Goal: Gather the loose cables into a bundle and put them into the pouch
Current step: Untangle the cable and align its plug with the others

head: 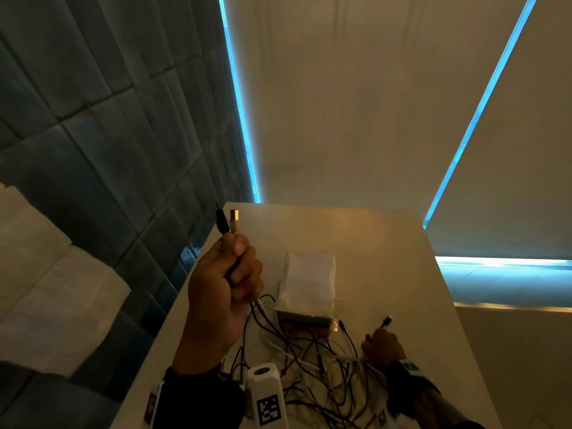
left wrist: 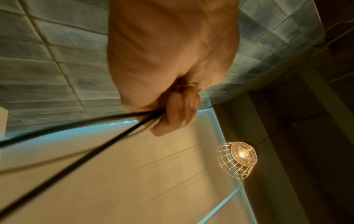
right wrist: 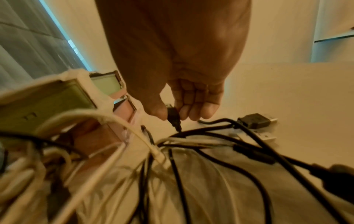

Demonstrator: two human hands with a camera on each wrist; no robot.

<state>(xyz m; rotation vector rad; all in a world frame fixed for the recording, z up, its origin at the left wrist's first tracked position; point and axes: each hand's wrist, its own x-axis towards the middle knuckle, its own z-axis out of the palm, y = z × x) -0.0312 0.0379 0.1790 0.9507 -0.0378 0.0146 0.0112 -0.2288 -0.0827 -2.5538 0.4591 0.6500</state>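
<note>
Cables [head: 309, 360], black and white, lie tangled on the pale table [head: 387, 243], near edge. Left hand [head: 221, 286] raised above it, fist clenched round two cable ends; black plug [head: 221, 220] and white plug [head: 234, 219] stick up from the fist. Right hand [head: 382, 346] low on the table, thumb and fingers pinching a small black connector [right wrist: 173, 116]. Pouch [head: 309, 281], white, lies flat just beyond the tangle.

Black and white cables [head: 312, 363] tangled on a pale cream table [head: 387, 243]; white pouch [head: 309, 278] at centre; grey-blue tiled wall [head: 108, 119] left; black-and-white square-patterned tag [head: 268, 409] near; cyan glowing strips [head: 240, 103] far.
</note>
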